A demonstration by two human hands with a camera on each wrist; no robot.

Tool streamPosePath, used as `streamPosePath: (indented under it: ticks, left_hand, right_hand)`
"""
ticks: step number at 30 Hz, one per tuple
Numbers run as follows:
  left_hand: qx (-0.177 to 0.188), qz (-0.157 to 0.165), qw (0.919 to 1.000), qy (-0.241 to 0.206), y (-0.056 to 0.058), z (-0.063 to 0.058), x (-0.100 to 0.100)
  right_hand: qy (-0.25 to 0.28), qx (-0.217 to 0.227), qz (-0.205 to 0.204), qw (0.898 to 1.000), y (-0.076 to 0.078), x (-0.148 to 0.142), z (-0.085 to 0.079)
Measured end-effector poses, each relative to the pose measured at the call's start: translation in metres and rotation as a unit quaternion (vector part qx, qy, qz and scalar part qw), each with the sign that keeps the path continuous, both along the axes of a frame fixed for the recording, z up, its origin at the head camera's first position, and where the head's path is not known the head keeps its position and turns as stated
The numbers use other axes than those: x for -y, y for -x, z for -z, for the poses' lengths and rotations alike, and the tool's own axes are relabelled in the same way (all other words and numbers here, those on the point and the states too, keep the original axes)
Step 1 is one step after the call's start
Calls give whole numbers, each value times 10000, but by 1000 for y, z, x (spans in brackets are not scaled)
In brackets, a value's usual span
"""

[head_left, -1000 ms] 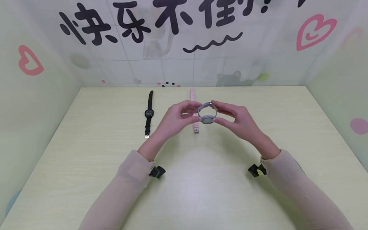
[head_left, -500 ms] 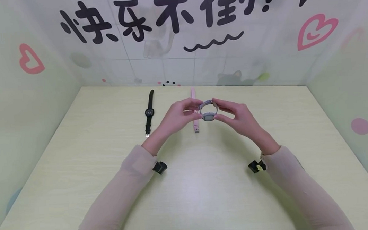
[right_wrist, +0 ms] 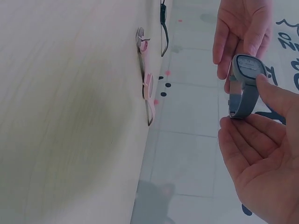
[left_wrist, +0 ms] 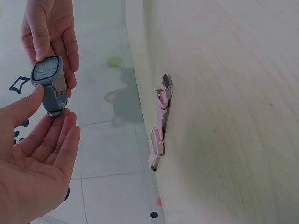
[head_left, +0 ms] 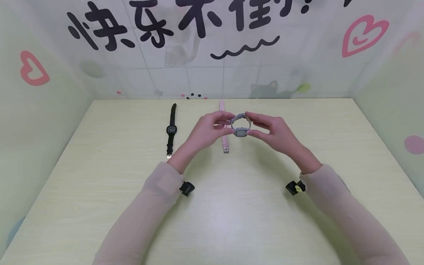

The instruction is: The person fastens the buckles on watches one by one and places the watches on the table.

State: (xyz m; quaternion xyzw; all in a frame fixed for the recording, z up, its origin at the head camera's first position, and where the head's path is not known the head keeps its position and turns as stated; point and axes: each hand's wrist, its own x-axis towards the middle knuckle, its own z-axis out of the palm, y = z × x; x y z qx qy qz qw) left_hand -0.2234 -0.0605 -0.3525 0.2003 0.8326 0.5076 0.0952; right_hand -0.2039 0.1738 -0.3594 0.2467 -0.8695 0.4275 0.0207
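A blue-grey wristwatch [head_left: 241, 131], its strap closed into a loop, is held up between both hands above the table. My left hand [head_left: 210, 129] pinches its left side, thumb at the case and fingertips at the strap. On the opposite side my right hand [head_left: 274, 132] grips it the same way. In the left wrist view the watch [left_wrist: 47, 70] shows a squarish face; the right wrist view also shows the strap of the watch [right_wrist: 246, 100] hanging as a loop. Behind the left fingers, a pink watch [head_left: 225, 143] lies flat on the table, its middle partly hidden.
A black watch [head_left: 171, 130] lies stretched out on the pale wooden table [head_left: 224, 228], left of the pink one. A printed back wall [head_left: 202, 81] rises at the table's far edge, with side walls left and right. Small black cameras [head_left: 187, 188] sit at both wrists.
Both hands have moved slightly away from the body, with the blue-grey watch still between them. The left forearm has shifted a little forward and right. The pink and black watches stay put.
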Motion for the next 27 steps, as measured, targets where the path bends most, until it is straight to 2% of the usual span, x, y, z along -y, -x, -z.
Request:
streamPosePath:
  ticks: [20, 27]
  left_hand:
    - [-9, 18, 9976, 689, 20, 14, -15]
    - [-40, 77, 9945, 1041, 30, 24, -21]
  right_hand:
    - [-457, 567, 14, 9973, 19, -6, 11]
    - [-698, 874, 47, 9937, 25, -8, 15]
